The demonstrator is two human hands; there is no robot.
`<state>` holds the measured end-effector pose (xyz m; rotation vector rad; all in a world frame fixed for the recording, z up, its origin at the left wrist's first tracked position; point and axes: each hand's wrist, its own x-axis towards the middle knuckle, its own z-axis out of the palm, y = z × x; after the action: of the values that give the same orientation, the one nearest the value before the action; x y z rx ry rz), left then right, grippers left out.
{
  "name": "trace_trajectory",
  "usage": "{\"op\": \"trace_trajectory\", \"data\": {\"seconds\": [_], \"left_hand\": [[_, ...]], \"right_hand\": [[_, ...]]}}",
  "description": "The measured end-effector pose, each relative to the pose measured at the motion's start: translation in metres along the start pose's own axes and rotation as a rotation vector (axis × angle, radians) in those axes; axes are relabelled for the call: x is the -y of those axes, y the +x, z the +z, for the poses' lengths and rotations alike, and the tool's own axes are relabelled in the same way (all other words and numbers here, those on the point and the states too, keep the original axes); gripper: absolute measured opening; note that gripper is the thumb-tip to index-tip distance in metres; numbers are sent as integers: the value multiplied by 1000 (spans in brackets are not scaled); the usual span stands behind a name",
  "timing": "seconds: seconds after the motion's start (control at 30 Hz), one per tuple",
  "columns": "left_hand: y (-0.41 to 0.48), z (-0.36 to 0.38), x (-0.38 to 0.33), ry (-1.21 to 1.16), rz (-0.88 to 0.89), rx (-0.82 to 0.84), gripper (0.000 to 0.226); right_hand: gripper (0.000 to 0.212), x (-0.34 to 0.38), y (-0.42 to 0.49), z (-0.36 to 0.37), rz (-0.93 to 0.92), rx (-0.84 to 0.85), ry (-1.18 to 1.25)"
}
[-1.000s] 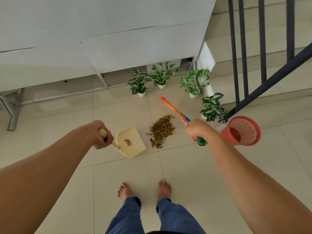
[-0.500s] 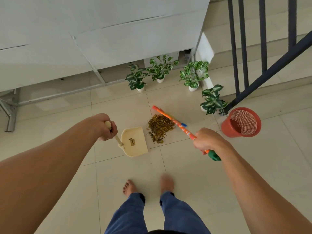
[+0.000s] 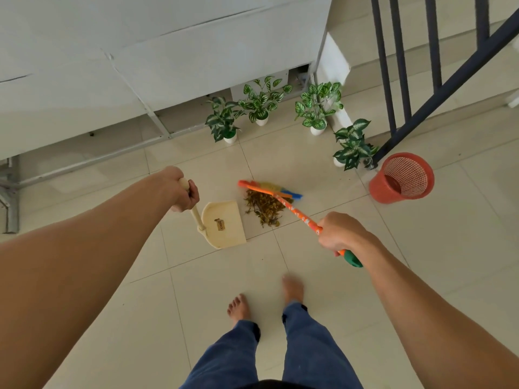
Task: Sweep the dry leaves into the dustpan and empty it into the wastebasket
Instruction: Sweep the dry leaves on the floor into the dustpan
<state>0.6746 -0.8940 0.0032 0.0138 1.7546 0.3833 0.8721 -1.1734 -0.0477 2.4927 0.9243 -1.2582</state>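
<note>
A heap of dry brown leaves [image 3: 263,206] lies on the tiled floor. Just left of it sits a cream dustpan [image 3: 224,226], mouth toward the heap. My left hand [image 3: 182,190] grips the top of the dustpan's upright handle. My right hand [image 3: 341,234] grips the orange broom handle [image 3: 297,213] near its green end. The broom's coloured bristle head [image 3: 271,188] rests on the floor at the far edge of the heap. A red mesh wastebasket [image 3: 403,178] stands to the right, tilted, its mouth facing me.
Several small potted plants [image 3: 261,103] line the wall behind the heap, one [image 3: 354,144] beside the wastebasket. A dark stair railing [image 3: 438,80] rises at the right. My bare feet [image 3: 238,307] stand on the tiles below the dustpan.
The broom head has come down from the air to the floor behind the leaves. The right hand drew back toward me. The dustpan has shifted closer to the heap.
</note>
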Motion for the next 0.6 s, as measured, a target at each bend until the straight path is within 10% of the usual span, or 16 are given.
{"op": "trace_trajectory", "data": {"seconds": [0.6], "left_hand": [[59, 3, -34, 170, 81, 5, 5]], "right_hand": [[22, 51, -29, 65, 60, -49, -39]]}}
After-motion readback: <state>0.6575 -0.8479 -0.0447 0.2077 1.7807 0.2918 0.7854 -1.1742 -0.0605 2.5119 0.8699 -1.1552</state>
